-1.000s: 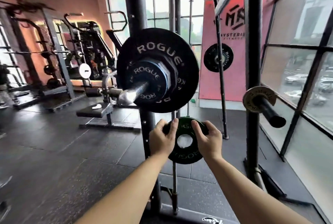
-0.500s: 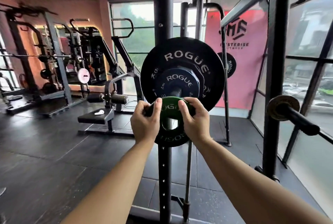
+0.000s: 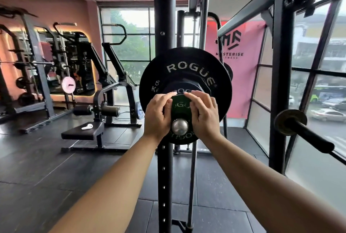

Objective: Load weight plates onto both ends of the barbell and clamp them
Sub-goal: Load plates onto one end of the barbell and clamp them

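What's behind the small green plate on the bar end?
A mid-size black plate, then the large black plate, both on the same bar. Only their outer parts show; the green plate, left hand and right hand cover their centres and the bar between.

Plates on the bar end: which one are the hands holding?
The small green plate, frontmost, gripped by left hand and right hand; the large black plate and mid-size dark plate sit behind it.

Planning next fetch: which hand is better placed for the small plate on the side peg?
Right, likely: the small plate sits right of the right hand; the left hand would cross the sleeve end.
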